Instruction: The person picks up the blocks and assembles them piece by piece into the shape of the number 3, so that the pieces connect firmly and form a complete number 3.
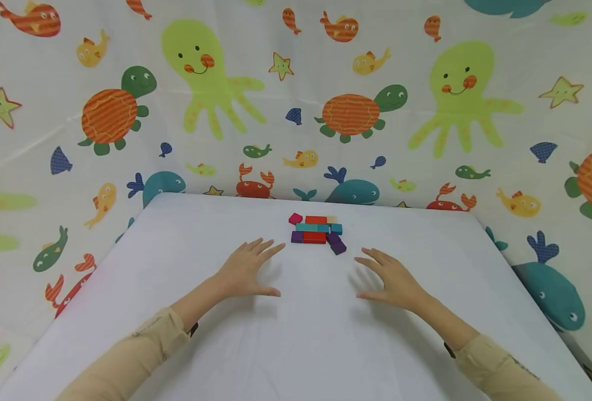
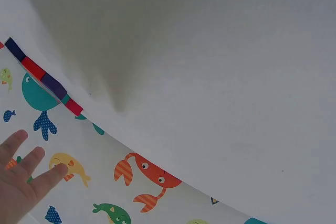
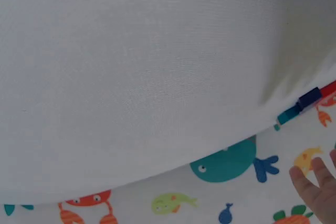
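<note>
A cluster of small coloured blocks lies on the white table, just beyond both hands in the head view. Its back row has a pink block [image 1: 296, 219], a red block [image 1: 316, 220] and a pale cream one [image 1: 331, 220]. Teal and blue blocks [image 1: 307, 227] form the middle row. In front are a purple block [image 1: 297, 237], a long red block [image 1: 314, 238] and dark purple blocks [image 1: 337, 244] set at an angle. My left hand [image 1: 248, 270] hovers left of the cluster, fingers spread, holding nothing. Opposite it, my right hand [image 1: 388, 280] is likewise spread and bare.
The table [image 1: 306, 345] is covered in white cloth and ends at a back edge behind the blocks. A curtain [image 1: 296, 55] printed with sea animals hangs behind it and along both sides. Both forearms wear beige sleeves [image 1: 140, 348].
</note>
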### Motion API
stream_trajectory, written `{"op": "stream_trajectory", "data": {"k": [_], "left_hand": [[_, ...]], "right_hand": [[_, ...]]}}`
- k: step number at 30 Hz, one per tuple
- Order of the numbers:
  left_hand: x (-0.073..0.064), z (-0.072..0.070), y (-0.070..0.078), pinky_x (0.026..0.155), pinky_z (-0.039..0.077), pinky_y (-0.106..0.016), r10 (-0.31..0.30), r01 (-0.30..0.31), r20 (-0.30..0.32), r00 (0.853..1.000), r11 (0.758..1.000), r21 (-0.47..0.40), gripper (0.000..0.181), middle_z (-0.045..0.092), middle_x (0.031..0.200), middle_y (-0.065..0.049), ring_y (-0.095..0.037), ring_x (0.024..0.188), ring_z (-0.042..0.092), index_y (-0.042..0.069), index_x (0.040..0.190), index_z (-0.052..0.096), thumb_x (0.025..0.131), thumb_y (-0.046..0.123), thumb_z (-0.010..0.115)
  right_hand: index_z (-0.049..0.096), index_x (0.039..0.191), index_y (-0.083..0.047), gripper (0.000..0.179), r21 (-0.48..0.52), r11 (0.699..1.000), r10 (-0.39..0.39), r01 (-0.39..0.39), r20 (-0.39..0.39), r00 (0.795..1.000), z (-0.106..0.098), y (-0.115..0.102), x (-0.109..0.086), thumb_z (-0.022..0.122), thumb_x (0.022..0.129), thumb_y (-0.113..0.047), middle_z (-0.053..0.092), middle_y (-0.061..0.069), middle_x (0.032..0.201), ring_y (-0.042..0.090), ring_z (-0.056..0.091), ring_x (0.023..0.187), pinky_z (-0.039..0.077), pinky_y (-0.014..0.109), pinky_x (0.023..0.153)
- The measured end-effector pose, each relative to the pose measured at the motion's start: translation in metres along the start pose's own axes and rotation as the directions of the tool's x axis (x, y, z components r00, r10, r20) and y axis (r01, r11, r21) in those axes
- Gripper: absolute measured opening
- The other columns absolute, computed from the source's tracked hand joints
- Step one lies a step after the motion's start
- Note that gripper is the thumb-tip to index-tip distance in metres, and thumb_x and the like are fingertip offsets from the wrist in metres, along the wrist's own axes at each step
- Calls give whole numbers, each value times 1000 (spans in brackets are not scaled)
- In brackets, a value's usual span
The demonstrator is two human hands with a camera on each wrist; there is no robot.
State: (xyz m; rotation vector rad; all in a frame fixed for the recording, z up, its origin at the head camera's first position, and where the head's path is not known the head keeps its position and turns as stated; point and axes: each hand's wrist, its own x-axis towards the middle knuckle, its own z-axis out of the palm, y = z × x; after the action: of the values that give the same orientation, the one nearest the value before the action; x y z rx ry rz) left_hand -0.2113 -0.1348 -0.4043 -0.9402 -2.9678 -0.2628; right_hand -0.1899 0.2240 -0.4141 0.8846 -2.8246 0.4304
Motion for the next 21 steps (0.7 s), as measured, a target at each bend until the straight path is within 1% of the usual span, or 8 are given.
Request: {"op": "stream_trajectory", "data": {"k": [3, 9, 14, 17, 19, 21], "left_hand": [[2, -3, 1, 106, 32, -59, 7, -7, -17, 1000, 1000, 3, 94, 43, 146, -12, -39, 135, 37, 23, 147, 33, 70, 67, 67], [8, -10, 0, 101, 42, -54, -12, 12, 12, 1000, 1000, 8, 83, 52, 138, -11, -34, 129, 47, 20, 140, 45, 74, 66, 63], [17, -19, 2, 93, 48, -51, -10, 10, -11, 1000, 1000, 17, 73, 58, 132, -9, -30, 122, 53, 18, 135, 53, 77, 62, 63], [21, -22, 4, 93, 49, -50, -25, 25, 4, 1000, 1000, 17, 69, 59, 131, -7, -29, 121, 54, 19, 134, 54, 79, 59, 63], [25, -23, 5, 93, 49, -49, -32, 31, 21, 999, 999, 26, 66, 60, 130, -7, -28, 120, 55, 18, 133, 54, 80, 58, 63], [29, -24, 5, 91, 50, -48, -32, 31, 22, 999, 999, 39, 62, 62, 127, -8, -28, 118, 57, 16, 131, 56, 82, 54, 64]], "right_hand": [[55, 130, -11, 70, 16, 1000, 13, -13, -11, 1000, -3, -1, 3, 76, 73, -45, 51, 15, 138, 38, 48, 125, 42, 57, 97], [54, 132, -12, 67, 74, 995, 67, -70, 49, 997, -7, -5, 13, 75, 76, -43, 55, 13, 134, 35, 52, 122, 46, 55, 94], [54, 131, -10, 61, 99, 988, 109, -117, 83, 991, -9, -7, 23, 73, 80, -37, 56, 14, 132, 35, 52, 121, 47, 54, 93], [57, 128, -9, 54, 109, 985, 128, -135, 73, 989, -7, -7, 27, 72, 82, -33, 58, 15, 129, 34, 54, 120, 48, 52, 92], [59, 125, -7, 48, 115, 985, 124, -129, 50, 991, -5, -6, 31, 72, 83, -28, 60, 15, 126, 34, 56, 117, 49, 50, 92], [61, 122, -5, 44, 125, 985, 115, -117, 21, 993, -4, -5, 35, 71, 84, -24, 62, 15, 123, 33, 58, 115, 49, 48, 92]]}}
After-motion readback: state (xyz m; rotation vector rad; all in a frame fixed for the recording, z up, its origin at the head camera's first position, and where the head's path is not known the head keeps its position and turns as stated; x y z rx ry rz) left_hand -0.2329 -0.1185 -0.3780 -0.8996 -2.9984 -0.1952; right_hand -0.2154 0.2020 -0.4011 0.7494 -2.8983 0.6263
